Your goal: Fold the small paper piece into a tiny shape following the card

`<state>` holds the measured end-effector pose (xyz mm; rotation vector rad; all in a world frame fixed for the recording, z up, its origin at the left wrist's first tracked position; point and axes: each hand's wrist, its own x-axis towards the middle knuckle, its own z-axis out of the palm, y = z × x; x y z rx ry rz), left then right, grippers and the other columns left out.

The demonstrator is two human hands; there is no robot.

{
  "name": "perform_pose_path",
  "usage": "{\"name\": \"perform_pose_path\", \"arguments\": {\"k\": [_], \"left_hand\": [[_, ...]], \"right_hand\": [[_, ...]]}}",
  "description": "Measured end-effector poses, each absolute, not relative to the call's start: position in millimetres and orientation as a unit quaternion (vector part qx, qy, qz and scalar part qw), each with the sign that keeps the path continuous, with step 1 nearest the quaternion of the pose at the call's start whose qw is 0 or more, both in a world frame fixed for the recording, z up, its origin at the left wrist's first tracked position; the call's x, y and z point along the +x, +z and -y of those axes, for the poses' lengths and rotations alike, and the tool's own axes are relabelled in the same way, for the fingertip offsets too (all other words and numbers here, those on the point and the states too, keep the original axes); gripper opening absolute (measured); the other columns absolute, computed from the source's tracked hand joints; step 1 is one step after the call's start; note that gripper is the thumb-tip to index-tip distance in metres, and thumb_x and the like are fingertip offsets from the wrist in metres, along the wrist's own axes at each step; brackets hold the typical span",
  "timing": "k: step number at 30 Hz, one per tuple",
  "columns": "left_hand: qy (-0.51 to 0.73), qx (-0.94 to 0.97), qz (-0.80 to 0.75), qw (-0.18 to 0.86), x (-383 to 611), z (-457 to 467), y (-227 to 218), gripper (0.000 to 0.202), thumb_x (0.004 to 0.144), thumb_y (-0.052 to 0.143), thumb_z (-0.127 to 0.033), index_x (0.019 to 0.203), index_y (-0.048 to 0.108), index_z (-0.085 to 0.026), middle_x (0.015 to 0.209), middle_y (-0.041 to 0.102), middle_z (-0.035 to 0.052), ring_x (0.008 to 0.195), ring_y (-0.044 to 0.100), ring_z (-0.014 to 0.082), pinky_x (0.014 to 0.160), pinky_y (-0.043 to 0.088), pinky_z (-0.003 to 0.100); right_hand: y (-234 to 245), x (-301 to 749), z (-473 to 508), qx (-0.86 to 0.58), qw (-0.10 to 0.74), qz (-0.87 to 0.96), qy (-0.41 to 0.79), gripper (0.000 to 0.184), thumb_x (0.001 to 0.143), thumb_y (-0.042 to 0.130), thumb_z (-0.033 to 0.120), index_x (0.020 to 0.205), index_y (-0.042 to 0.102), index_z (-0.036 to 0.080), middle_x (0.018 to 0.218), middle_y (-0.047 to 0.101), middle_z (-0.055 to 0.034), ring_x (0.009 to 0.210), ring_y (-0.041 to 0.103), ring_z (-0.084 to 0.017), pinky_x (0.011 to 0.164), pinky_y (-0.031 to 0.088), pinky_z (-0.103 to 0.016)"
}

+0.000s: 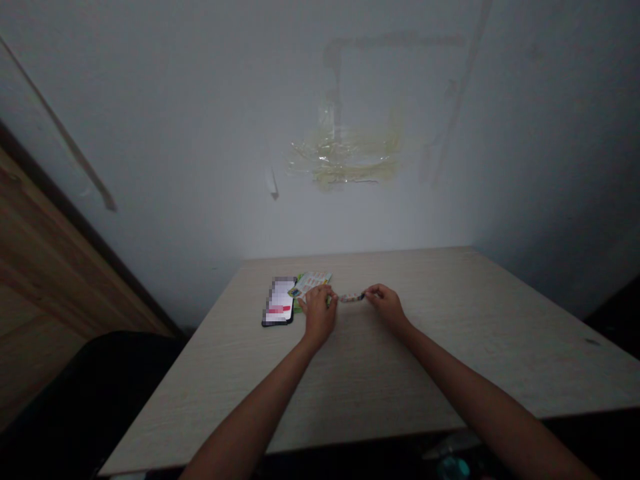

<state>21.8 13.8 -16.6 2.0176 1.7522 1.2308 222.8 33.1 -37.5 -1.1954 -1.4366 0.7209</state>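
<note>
A narrow patterned strip (352, 297) stretches between my two hands, low over the table; what kind of thing it is I cannot make out. My left hand (321, 308) is closed at the strip's left end, fingertips pinched together. At the dark right end, the thumb and fingers of my right hand (387, 304) pinch the strip. Partly under and behind my left hand lies a printed leaflet (314, 280) with green edges. Left of it a phone (280, 303) rests face up with its screen lit.
The light wooden table (350, 393) meets a grey wall (200, 153) with peeling clear tape (345, 157) on it. A dark chair-like shape (95, 387) stands at the left beside wooden boards (35, 280). Below the front edge a teal object (453, 467) shows.
</note>
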Motion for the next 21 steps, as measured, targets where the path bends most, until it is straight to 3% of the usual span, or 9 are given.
{"name": "perform_pose_path", "arguments": {"k": [9, 14, 18, 21], "left_hand": [[0.395, 0.687, -0.604, 0.083, 25.3, -14.3, -16.2, 0.011, 0.09, 0.05, -0.022, 0.092, 0.061, -0.021, 0.122, 0.06, 0.0076, 0.121, 0.046, 0.0262, 0.109, 0.018, 0.063], [0.333, 0.717, -0.61, 0.06, 21.1, -12.2, -16.1, 0.008, 0.084, 0.059, -0.025, 0.086, 0.067, -0.021, 0.123, 0.058, 0.0094, 0.122, 0.045, 0.0298, 0.108, 0.016, 0.067], [0.322, 0.741, -0.587, 0.045, 17.9, -9.1, -12.5, 0.007, 0.082, 0.065, -0.029, 0.085, 0.07, -0.026, 0.127, 0.057, 0.0066, 0.125, 0.042, 0.0308, 0.108, 0.011, 0.069], [0.323, 0.748, -0.578, 0.039, 16.6, -8.7, -10.1, 0.009, 0.082, 0.066, -0.031, 0.088, 0.072, -0.031, 0.129, 0.056, 0.005, 0.127, 0.04, 0.0309, 0.108, 0.008, 0.07]], "right_hand": [[-37.6, 220.4, -31.3, -0.532, 0.54, 0.585, 0.29, 0.023, 0.075, 0.058, 0.04, 0.077, 0.064, 0.018, 0.078, 0.069, -0.0052, 0.077, 0.062, -0.02, 0.074, 0.046, -0.032], [-37.4, 224.7, -31.1, -0.529, 0.49, 0.663, 0.204, 0.017, 0.076, 0.061, 0.034, 0.08, 0.069, 0.019, 0.083, 0.07, -0.006, 0.085, 0.062, -0.022, 0.083, 0.045, -0.036], [-36.0, 226.2, -30.7, -0.485, 0.452, 0.731, 0.16, 0.019, 0.08, 0.06, 0.028, 0.094, 0.072, 0.022, 0.089, 0.072, -0.0054, 0.092, 0.061, -0.021, 0.089, 0.044, -0.037], [-33.9, 225.6, -29.7, -0.458, 0.424, 0.768, 0.145, 0.017, 0.083, 0.059, 0.025, 0.093, 0.073, 0.024, 0.089, 0.073, -0.004, 0.093, 0.061, -0.02, 0.09, 0.042, -0.036]]}}
